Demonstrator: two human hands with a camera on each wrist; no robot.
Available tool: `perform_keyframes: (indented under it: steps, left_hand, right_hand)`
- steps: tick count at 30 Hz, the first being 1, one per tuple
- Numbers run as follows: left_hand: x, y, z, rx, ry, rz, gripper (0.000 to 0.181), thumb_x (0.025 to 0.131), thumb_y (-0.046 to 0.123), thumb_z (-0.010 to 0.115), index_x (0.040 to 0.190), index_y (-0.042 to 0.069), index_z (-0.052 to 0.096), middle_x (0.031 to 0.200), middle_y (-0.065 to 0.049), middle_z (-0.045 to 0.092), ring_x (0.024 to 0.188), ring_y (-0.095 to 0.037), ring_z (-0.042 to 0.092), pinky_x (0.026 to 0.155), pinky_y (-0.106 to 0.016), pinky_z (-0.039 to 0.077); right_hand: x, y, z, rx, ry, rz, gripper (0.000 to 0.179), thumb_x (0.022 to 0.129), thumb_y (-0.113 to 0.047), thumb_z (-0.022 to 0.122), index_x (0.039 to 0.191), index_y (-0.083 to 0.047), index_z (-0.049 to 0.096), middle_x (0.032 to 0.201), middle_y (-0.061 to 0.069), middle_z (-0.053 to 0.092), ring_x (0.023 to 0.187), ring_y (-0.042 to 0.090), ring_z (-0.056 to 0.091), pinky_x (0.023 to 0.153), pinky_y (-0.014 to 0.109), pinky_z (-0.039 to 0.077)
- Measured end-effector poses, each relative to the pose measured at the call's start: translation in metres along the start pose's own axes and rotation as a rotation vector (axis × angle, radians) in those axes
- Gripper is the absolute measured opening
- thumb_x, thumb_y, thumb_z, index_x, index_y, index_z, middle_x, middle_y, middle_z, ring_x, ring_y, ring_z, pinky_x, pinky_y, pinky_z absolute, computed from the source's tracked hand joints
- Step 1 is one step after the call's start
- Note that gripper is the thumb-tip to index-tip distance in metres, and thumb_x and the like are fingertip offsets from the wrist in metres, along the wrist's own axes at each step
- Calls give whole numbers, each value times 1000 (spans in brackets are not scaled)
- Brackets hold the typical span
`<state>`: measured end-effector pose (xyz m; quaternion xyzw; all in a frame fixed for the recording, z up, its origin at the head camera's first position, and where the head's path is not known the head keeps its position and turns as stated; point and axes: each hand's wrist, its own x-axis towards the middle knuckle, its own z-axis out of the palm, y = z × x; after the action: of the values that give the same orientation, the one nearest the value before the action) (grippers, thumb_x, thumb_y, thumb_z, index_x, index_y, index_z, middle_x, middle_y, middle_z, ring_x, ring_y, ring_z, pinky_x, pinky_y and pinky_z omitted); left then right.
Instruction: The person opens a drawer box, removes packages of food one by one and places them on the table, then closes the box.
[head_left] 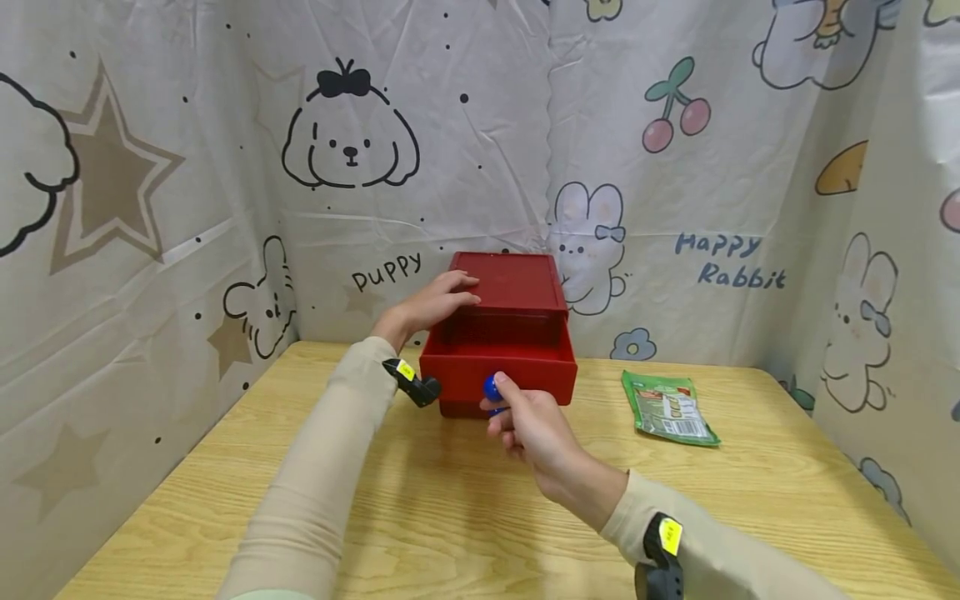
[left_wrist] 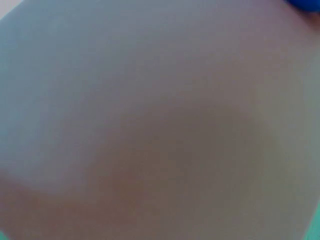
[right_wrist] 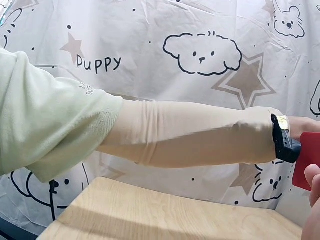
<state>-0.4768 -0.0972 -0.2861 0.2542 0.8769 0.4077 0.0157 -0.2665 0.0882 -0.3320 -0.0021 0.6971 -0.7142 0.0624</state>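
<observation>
A red drawer box stands at the back of the table, its upper drawer pulled out toward me and nothing visible inside. My left hand rests on the left side of the box's top, fingers fairly straight. At the drawer front, my right hand pinches a round blue knob between thumb and fingers. Another bit of blue shows just below, partly hidden by the fingers. In the right wrist view, the red drawer front and some fingers show at the right edge. The left wrist view is mostly blurred.
To the right of the box, a green food packet lies flat on the wooden table. A printed curtain with cartoon animals hangs behind the table and along both sides. The left forearm stretches over the table's left half.
</observation>
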Motion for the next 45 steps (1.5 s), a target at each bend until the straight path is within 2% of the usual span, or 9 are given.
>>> perform_keyframes:
  steps: [4, 23, 39, 45]
  left_hand:
    - [0, 2, 1, -13, -11, -7, 58, 101, 34, 58, 153, 10, 50, 164, -10, 28, 148, -28, 27, 120, -47, 25]
    - [1, 2, 0, -30, -9, 36, 59, 101, 30, 57, 153, 4, 48, 164, -14, 27, 149, -30, 24, 121, -47, 21]
    - [3, -2, 2, -31, -7, 30, 59, 101, 31, 57, 153, 4, 48, 164, -14, 27, 150, -30, 23, 121, -48, 21]
    - [-4, 5, 1, -7, -16, 3, 60, 102, 32, 55, 155, 6, 46, 167, -12, 23, 152, -29, 21, 121, -48, 21]
  right_hand:
    - [3, 0, -2, -14, 8, -7, 53, 106, -50, 53, 110, 0, 71, 72, 4, 59, 62, 14, 47, 59, 27, 39]
    - [9, 4, -3, -24, -1, -56, 51, 107, -48, 52, 102, 0, 70, 69, 4, 58, 58, 12, 46, 55, 26, 36]
    - [15, 7, -3, -24, 13, -73, 51, 106, -47, 53, 99, 0, 71, 68, 4, 58, 58, 12, 47, 55, 25, 37]
    - [14, 5, -3, -28, 17, -68, 52, 106, -48, 54, 98, 0, 71, 69, 4, 59, 58, 11, 47, 56, 25, 38]
